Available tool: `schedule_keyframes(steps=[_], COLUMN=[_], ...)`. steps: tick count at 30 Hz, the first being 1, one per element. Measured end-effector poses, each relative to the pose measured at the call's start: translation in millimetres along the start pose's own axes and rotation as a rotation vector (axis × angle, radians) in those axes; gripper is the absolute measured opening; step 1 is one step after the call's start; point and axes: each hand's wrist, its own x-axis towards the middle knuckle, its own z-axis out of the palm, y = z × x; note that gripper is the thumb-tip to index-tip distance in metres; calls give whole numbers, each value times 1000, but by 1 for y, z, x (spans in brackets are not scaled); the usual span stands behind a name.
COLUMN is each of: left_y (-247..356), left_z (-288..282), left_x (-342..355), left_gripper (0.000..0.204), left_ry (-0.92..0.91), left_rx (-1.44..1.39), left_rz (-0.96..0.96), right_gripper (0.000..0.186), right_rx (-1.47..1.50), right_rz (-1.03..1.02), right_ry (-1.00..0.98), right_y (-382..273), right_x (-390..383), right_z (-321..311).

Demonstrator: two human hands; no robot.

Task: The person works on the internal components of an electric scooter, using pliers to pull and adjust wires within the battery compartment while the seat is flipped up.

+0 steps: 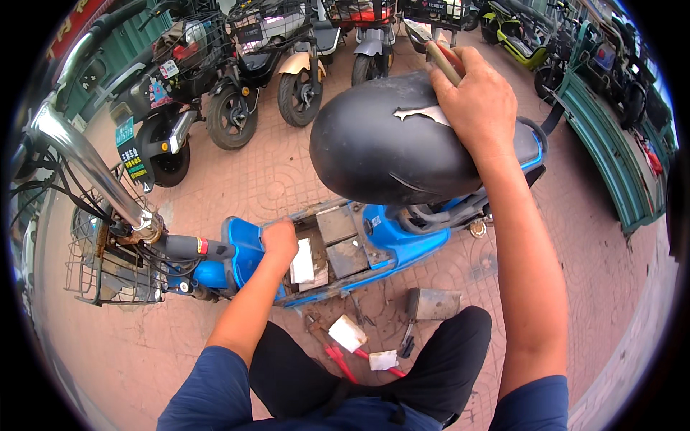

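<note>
A blue electric scooter [402, 241] stands in front of me with its floor compartment [310, 228] exposed. Inside it sit grey block batteries [336, 225] and a white pad [302, 260]. My left hand [280, 241] is closed at the compartment's front end, against the blue front panel [244, 248]; whatever its fingers hold is hidden. On the black seat [381, 147], whose cover is torn with pale foam showing, rests my right hand [478, 104]. Its fingers are closed around a slim tan and red object [444, 63], partly covered by the hand.
On the paving by my knees lie a grey block battery [433, 304], white pads [348, 333] and a red-handled tool [338, 359]. The chrome handlebar stem [93, 169] rises at left. Several parked scooters [298, 79] line the back; a green cargo bed [611, 158] stands right.
</note>
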Motion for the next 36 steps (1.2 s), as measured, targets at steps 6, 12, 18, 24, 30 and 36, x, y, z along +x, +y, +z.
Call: schedule_keyframes(steps=[6, 12, 18, 24, 30, 36], left_y=[43, 67, 74, 77, 70, 58], left_z=[30, 37, 50, 69, 80, 59], left_x=[14, 55, 61, 96, 101, 74], left_gripper=[40, 41, 33, 22, 15, 10], left_ry=[185, 217, 239, 244, 321, 250], left_rx=[-164, 87, 228, 170, 145, 59], left_rz=[430, 568, 593, 617, 655, 582], right_gripper=[42, 37, 36, 38, 38, 34], right_rx=[5, 24, -1, 5, -20, 1], right_rz=[40, 3, -15, -34, -16, -13], right_ry=[-58, 7, 17, 23, 8, 29], right_y=[2, 0, 7, 5, 6, 3], right_x=[2, 1, 0, 0, 0, -3], right_z=[-1, 1, 4, 5, 5, 5])
